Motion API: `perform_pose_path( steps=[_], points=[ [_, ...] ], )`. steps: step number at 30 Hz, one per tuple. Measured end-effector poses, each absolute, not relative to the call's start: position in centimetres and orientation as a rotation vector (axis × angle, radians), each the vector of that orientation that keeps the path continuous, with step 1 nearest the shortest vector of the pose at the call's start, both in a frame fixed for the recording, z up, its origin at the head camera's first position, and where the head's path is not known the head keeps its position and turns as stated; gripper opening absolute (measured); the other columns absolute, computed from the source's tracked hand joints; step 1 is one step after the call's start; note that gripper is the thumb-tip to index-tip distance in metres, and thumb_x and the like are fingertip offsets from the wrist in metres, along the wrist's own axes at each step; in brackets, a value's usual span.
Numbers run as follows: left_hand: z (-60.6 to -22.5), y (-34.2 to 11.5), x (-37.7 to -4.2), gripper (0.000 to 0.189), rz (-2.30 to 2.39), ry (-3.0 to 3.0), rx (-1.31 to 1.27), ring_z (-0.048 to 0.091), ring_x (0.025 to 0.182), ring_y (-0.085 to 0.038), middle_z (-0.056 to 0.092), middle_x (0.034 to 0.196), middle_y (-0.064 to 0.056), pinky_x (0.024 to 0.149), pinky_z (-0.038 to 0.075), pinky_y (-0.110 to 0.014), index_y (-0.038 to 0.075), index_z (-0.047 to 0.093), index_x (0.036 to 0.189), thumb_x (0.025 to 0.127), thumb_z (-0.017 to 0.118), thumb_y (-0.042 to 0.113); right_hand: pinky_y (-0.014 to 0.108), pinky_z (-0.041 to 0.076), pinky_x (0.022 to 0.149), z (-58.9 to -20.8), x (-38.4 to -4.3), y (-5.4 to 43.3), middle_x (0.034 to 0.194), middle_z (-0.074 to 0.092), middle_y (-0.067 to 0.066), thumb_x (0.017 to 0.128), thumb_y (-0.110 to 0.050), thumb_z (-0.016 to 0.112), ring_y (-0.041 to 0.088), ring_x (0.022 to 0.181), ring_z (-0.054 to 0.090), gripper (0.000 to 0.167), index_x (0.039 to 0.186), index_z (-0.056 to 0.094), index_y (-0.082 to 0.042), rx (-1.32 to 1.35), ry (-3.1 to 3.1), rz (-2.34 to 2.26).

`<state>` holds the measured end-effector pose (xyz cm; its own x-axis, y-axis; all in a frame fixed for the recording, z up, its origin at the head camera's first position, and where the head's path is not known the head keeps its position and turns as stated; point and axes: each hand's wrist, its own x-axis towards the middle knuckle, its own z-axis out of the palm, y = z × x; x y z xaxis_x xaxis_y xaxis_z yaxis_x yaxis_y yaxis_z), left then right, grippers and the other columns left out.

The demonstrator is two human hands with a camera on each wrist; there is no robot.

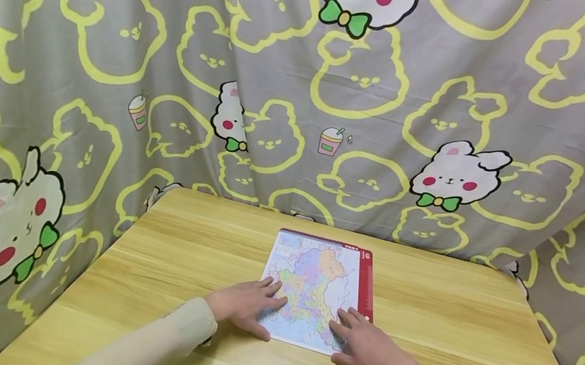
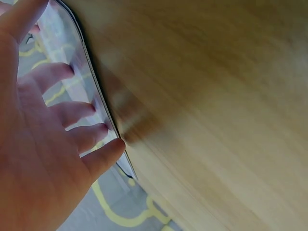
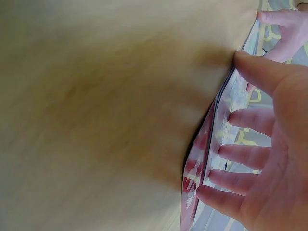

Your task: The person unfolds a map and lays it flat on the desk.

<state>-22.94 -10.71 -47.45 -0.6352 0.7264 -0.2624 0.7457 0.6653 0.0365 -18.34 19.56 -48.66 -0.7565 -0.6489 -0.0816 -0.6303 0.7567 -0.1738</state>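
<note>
A flat map board (image 1: pixel 313 277) with a coloured map on pale blue lies on the wooden table, a red strip down its right side. My left hand (image 1: pixel 249 305) rests at its lower left, fingers spread over the map. On the lower right lies my right hand (image 1: pixel 366 345), its fingertips touching the map's surface. In the left wrist view, the left hand (image 2: pixel 53 125) has its fingertips along the board's glossy edge (image 2: pixel 91 62). The right wrist view shows two layers at the edge, with red (image 3: pixel 195 163) beneath the upper sheet, beside the right hand (image 3: pixel 269 144).
The light wooden table (image 1: pixel 454 328) extends around the board on all sides. A grey curtain (image 1: pixel 287 77) with yellow outlines and white cartoon animals hangs behind the table and at both sides.
</note>
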Motion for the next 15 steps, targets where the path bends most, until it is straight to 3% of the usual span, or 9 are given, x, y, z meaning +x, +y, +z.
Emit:
perform_pose_path(
  steps=[15],
  points=[
    [-47.67,-10.31,-22.13,0.083,-0.197,2.626,1.229,0.021,0.139,-0.034,0.021,0.153,-0.019,0.110,0.026,-0.041,0.018,0.032,0.149,0.084,0.050,0.067,0.055,0.035,0.100,-48.70,-18.50,20.02,0.137,0.046,0.022,0.086,-0.039,0.067,0.044,0.126,0.040,0.059,0.131,0.056,-0.003,-1.050,2.819,-0.236]
  ],
)
